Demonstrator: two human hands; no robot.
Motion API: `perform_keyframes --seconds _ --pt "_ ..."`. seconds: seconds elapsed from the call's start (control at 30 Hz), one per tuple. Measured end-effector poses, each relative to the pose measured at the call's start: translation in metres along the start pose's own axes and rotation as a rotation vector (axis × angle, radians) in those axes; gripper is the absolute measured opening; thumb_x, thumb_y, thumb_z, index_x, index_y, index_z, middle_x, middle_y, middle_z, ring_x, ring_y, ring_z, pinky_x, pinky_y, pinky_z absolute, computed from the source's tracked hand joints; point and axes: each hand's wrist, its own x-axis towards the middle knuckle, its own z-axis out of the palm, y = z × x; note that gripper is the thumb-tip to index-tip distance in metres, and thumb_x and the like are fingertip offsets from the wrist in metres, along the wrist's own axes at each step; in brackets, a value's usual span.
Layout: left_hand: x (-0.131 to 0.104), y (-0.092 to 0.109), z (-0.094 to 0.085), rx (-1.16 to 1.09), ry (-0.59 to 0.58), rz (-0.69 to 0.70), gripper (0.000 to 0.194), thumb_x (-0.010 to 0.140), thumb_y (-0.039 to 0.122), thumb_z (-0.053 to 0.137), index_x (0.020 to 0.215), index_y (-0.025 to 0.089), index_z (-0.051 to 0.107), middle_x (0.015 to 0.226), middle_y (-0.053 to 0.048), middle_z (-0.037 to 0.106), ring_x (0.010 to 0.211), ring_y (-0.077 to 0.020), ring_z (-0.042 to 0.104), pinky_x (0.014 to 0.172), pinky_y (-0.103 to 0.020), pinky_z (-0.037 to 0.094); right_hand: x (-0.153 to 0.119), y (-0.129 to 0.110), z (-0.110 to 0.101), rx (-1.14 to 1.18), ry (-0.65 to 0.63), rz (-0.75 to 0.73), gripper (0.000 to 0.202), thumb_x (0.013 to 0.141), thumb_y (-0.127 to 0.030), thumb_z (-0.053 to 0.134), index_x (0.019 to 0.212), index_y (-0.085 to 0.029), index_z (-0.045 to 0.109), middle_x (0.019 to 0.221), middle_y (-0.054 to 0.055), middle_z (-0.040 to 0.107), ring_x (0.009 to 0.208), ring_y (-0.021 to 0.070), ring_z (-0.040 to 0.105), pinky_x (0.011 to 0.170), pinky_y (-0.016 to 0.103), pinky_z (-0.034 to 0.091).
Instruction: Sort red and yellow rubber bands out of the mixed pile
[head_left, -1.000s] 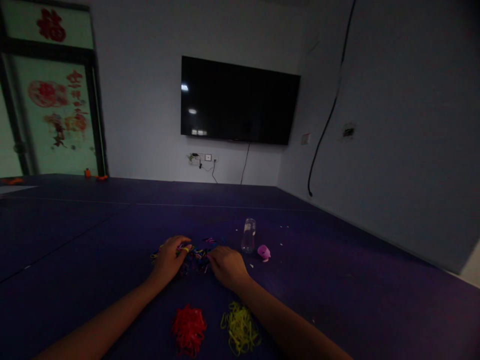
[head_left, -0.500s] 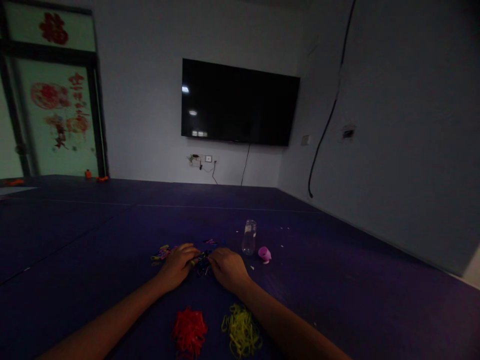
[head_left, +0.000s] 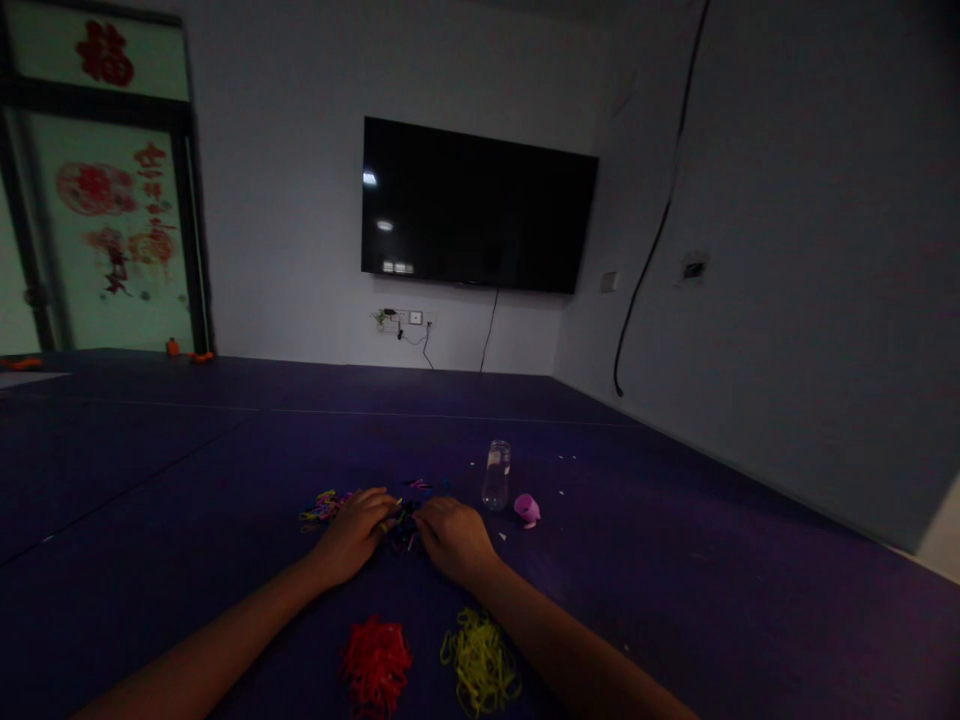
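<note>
My left hand (head_left: 360,530) rests at the left side of a small pile of dark mixed rubber bands (head_left: 405,527), fingers curled and a yellow rubber band (head_left: 386,526) at its thumb. From the right, my right hand (head_left: 454,537) touches the same pile with its fingertips pressed together; what lies between them is hidden. A multicoloured heap of rubber bands (head_left: 324,507) shows beyond my left wrist. Closer to me lie a red heap of rubber bands (head_left: 376,664) and a yellow-green heap of rubber bands (head_left: 481,660), the latter beside my right forearm.
A clear bottle (head_left: 496,476) stands upright beyond my right hand, with a pink cap (head_left: 527,510) beside it. A few loose bands (head_left: 420,484) and white scraps dot the purple tabletop (head_left: 675,580). Small orange objects (head_left: 201,357) sit at the far left edge.
Both hands stay at the dark pile with only slight finger movement. A yellow band now shows by my left fingertips. The whole view has shifted slightly.
</note>
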Motion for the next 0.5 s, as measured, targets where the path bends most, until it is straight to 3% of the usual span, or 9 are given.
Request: perform_keyframes --seconds 0.3,0.5 --pt "-0.0020 0.0010 -0.0007 0.049 0.014 0.139 0.050 0.081 0.006 0.042 0.126 0.026 0.052 0.125 -0.004 0.058 0.119 -0.0218 0.047 0.102 -0.047 0.035 -0.0003 0.0001 0.0000 0.064 0.019 0.083 0.023 0.091 -0.021 0.041 0.099 -0.019 0.063 0.096 0.006 0.067 0.094 0.0183 0.060 0.082 0.028 0.044" --pt "-0.0034 -0.0001 0.0001 0.115 0.010 0.192 0.052 0.077 0.003 0.043 0.123 0.025 0.054 0.122 -0.005 0.060 0.117 -0.0229 0.048 0.102 -0.050 0.034 -0.0002 0.0012 -0.0004 0.105 0.021 0.125 0.027 0.090 -0.022 0.042 0.108 -0.021 0.062 0.104 0.006 0.066 0.098 0.0198 0.060 0.085 0.030 0.045"
